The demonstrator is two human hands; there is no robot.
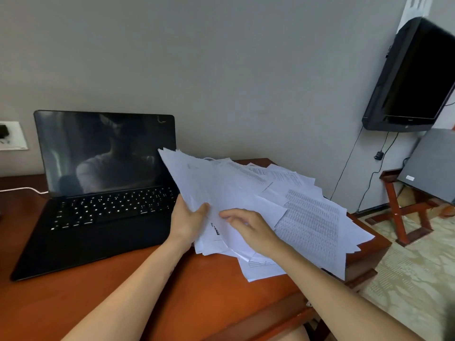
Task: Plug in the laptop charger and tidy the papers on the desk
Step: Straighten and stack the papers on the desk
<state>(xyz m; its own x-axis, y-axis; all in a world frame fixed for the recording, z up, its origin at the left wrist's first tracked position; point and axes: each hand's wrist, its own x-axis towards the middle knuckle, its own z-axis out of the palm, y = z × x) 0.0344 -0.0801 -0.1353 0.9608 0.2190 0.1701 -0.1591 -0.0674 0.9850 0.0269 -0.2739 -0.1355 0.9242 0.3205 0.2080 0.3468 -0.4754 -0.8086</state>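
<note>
**Figure.** A loose, fanned sheaf of papers (246, 193) is being held at its near left corner by the left hand (189, 217). The thumb is being pressed on top and the fingers are hidden beneath, so the grip is closed on the sheaf. The right hand (248, 227) is being laid, fingers curved, over sheets just right of that grip; whether anything is being pinched there cannot be told. Beyond and to the right of both grips, the sheets are lying splayed unevenly over the counter (197, 291), some overhanging its right edge. The sheaf is being judged light, limp, easily creased, and slippery sheet against sheet. It is probably best taken at opposite edges and squared against the counter. Left of the grip, the laptop (103, 193) is standing open, with a white cable (22, 188) lying at its far left side. No container is being shown.
</note>
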